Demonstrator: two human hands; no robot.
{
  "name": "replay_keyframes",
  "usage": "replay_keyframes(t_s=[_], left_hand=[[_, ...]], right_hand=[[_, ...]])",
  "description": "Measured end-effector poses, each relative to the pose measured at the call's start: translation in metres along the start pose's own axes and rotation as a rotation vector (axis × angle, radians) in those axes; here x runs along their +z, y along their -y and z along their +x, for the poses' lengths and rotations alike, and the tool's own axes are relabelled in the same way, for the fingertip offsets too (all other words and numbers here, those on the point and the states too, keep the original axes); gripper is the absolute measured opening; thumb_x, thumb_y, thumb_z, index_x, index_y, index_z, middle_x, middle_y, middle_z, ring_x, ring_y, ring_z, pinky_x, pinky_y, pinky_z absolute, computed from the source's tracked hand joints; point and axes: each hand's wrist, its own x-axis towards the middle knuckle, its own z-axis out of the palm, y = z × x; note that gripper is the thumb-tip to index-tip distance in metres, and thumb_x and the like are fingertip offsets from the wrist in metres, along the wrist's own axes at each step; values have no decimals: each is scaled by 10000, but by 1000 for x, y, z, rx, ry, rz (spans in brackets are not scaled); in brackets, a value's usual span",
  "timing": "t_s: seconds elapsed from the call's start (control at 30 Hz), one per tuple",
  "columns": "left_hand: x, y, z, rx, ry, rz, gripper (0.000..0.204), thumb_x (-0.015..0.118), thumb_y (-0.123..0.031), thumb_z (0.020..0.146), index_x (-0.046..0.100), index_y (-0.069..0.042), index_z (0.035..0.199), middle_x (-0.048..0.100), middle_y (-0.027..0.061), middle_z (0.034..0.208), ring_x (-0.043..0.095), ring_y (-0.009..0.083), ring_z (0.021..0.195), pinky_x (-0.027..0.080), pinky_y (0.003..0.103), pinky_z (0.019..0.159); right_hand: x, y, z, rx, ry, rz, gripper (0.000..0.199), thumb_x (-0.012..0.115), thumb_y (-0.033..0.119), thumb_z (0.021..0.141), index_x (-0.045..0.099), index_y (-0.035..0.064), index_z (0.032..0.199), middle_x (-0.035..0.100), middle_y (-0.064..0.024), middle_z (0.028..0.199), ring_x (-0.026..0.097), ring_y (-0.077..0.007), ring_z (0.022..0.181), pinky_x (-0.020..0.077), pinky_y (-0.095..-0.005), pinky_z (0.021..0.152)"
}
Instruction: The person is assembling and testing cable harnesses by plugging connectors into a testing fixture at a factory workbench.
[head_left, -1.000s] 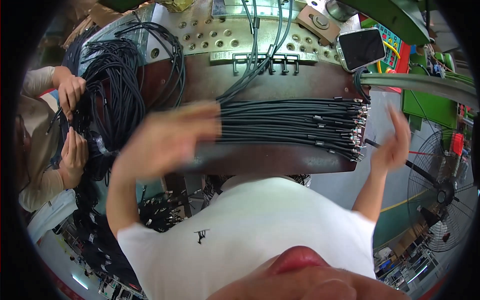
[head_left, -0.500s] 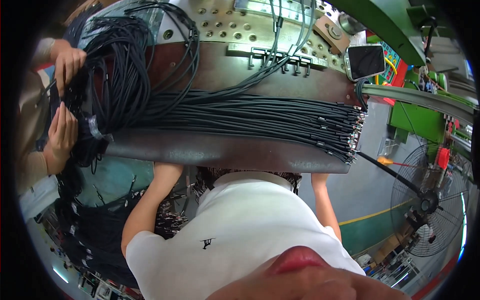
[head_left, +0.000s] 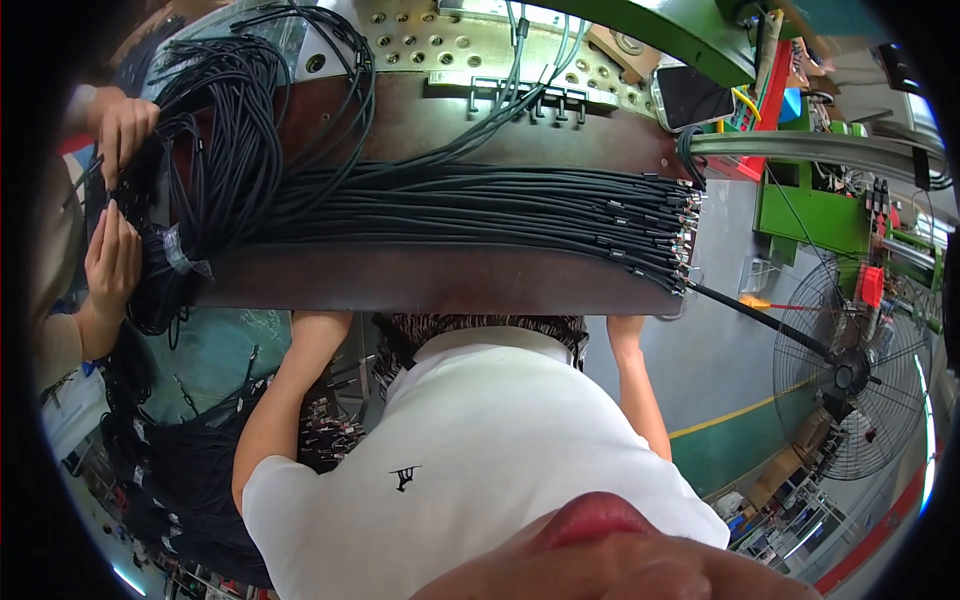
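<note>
Both my forearms, the left (head_left: 295, 385) and the right (head_left: 638, 385), reach forward and pass under the front edge of a dark brown board (head_left: 440, 280). The board hides my hands and fingers, so what they hold or touch does not show. On the board lies a wide bundle of black cables (head_left: 430, 205), running left to right. Its right end carries small metal connectors (head_left: 690, 225) and short printed sleeves. Toward the left the cables heap into a looped pile (head_left: 235, 130), with clear plastic wrap (head_left: 183, 250) near it.
At the left edge a co-worker's hands (head_left: 115, 250) pinch at black cable. A phone (head_left: 690, 97) lies at the back right, beside a green machine frame (head_left: 690, 35). Black hooks (head_left: 530, 100) line a perforated metal plate (head_left: 405, 40). A fan (head_left: 850, 375) stands right; more cables (head_left: 200, 480) hang lower left.
The view has shifted slightly, so the board and cables sit a little higher and further left in the picture. My arms stay under the board's edge. The co-worker's hands remain on the cable.
</note>
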Motion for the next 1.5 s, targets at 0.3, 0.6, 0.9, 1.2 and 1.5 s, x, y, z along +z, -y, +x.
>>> replay_keyframes(t_s=[0.3, 0.6, 0.9, 1.2, 1.5], left_hand=[[-73, -45, -13, 416, 602, -372, 307, 580, -261, 932, 648, -6, 1091, 658, 180, 1106, 624, 348, 1016, 498, 434, 878], [-85, -180, 90, 959, -352, -185, 678, 548, -530, 904, 481, -25, 1351, 474, 161, 1421, 449, 311, 1309, 399, 467, 1036], [-114, -48, 82, 505, -370, 162, 542, 670, -324, 855, 530, -104, 1330, 548, 73, 1303, 625, 294, 1015, 530, 358, 819], [-93, -42, 104, 596, -715, -2, 172, 717, -146, 844, 694, -61, 992, 670, 90, 893, 643, 278, 767, 510, 351, 668], [-115, -61, 98, 372, -270, -550, 191, 678, -155, 889, 646, 11, 979, 659, 123, 847, 643, 213, 766, 479, 293, 702]], right_hand=[[-119, 116, 61, 240, 923, -248, 198, 697, 175, 856, 697, 25, 986, 716, -143, 903, 671, -337, 887, 521, -382, 824], [3, 190, 249, -965, 191, -378, 522, 704, 478, 825, 620, 3, 1026, 615, -181, 1040, 592, -349, 998, 503, -409, 830], [-17, 151, 266, -812, 168, -238, 467, 646, 549, 840, 646, 102, 705, 605, -54, 728, 633, -255, 673, 501, -363, 550], [1, 178, 262, -403, 166, -219, 506, 677, 592, 794, 631, 107, 656, 608, -27, 667, 610, -247, 551, 448, -358, 476], [-29, 175, 228, -929, -125, -63, 425, 651, 447, 884, 617, 77, 678, 560, -81, 620, 600, -274, 588, 482, -380, 525]])
